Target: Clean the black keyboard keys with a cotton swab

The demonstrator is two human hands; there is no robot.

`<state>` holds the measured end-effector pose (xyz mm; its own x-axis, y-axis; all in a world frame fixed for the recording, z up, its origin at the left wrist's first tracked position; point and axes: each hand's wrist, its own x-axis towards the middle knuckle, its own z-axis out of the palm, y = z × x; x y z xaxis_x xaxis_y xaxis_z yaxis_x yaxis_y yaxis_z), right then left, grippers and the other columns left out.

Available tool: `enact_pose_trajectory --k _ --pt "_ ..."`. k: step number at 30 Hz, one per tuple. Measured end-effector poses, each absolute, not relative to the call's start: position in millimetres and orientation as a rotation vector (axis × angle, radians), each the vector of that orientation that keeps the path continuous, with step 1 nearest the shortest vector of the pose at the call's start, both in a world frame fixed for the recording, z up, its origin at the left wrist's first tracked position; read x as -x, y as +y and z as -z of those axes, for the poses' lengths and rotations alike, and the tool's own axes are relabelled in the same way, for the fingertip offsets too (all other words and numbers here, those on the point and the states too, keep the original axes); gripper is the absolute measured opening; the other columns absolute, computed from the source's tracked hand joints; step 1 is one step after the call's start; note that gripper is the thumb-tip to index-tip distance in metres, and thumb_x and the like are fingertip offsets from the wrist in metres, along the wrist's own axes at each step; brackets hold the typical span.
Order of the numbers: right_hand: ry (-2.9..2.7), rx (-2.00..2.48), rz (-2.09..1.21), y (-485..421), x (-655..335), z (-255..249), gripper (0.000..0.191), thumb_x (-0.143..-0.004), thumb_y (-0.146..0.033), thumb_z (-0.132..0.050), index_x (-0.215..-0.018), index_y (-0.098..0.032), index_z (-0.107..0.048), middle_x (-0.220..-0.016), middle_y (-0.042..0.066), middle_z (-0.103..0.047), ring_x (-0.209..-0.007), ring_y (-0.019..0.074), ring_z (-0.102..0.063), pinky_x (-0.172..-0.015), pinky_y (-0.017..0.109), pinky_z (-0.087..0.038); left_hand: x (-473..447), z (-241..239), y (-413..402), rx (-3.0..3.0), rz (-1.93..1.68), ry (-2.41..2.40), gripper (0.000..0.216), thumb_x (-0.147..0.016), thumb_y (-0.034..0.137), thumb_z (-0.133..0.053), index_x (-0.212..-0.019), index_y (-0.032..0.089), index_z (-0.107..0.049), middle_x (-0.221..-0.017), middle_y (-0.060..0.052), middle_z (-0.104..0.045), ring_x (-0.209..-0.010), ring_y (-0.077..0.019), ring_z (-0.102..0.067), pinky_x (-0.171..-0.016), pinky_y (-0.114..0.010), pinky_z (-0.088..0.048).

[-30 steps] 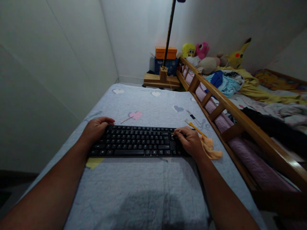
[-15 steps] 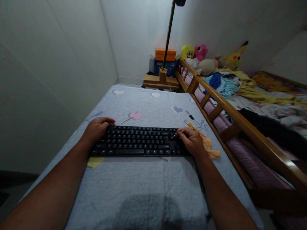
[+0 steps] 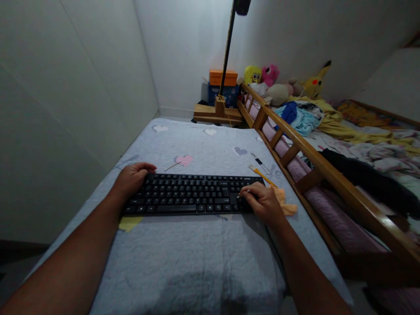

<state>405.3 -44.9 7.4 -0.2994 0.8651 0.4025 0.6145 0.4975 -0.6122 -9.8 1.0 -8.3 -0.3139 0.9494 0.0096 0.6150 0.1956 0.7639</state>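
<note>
A: And there's the keyboard, dead centre of the frame, lying flat and long side toward you, so every row sits within easy reach!

B: Your left hand is right on its left end, thumb along the upper corner. That looks like an anchor, bracing the board on soft bedding that could let it slide. Whether those fingers close around the edge, I cannot tell; the palm hides them.

A: Over to centre right: your right hand has a slim pale stick pinched between thumb and fingertips. It's a pen-like hold, low and near the tip, presumably for fine control among small keys.

B: And that tip points down at the keys toward the board's right end, just left of your knuckles. Contact? Too small to call from here.

A: Look above the board, left of centre: a second stick lies loose by the pink heart, apart from your left hand, out of the way yet handy.

B: Your right side is the busy one! The yellow-handled brush and the black-banded tool lie just beyond the board's upper right corner, with the orange cloth bunched beside your wrist, all probably parked for that working hand.
</note>
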Motion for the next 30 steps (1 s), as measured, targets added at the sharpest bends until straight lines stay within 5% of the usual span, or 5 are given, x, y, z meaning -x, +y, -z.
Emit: enact_pose_trajectory --k 30 --pt "-1.995 1.153 -0.484 -45.4 -405.8 6.4 0.017 -0.093 -0.018 -0.058 -0.087 -0.022 -0.074 -0.082 0.005 -0.072 -0.082 0.0207 -0.065 -0.075 0.034 -0.049 14.9 16.5 3.8 -1.464 -0.896 2.026 0.042 -0.065 0.033 -0.048 -0.094 0.019 -0.075 -0.097 -0.006 -0.079 -0.094 -0.0266 -0.071 -0.096 -0.038 -0.051"
